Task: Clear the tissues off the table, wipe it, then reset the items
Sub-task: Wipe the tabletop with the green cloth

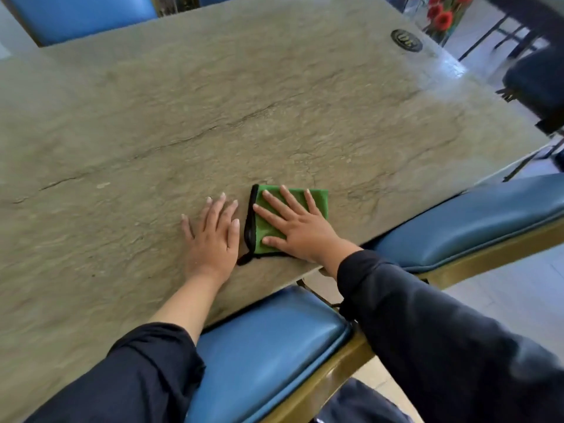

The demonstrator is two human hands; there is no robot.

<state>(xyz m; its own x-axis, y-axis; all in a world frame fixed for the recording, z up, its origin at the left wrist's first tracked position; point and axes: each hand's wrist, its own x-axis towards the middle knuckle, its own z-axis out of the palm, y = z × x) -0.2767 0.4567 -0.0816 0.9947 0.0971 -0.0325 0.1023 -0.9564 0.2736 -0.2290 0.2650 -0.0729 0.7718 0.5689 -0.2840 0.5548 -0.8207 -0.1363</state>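
Note:
A folded green cloth (263, 232) with black edging lies flat on the stone-patterned table (213, 117) near its front edge. My right hand (299, 227) presses on the cloth with straight, spread fingers. Just left of the cloth, my left hand (213, 236) rests flat on the bare tabletop with its fingers straight, not touching the cloth. No tissues show on the table.
Blue padded chairs stand at the near edge (268, 340), at the right (464, 224) and at the far left (82, 13). A round black number disc (406, 40) sits at the table's far right corner. Red flowers (442, 13) and dark chairs lie beyond it.

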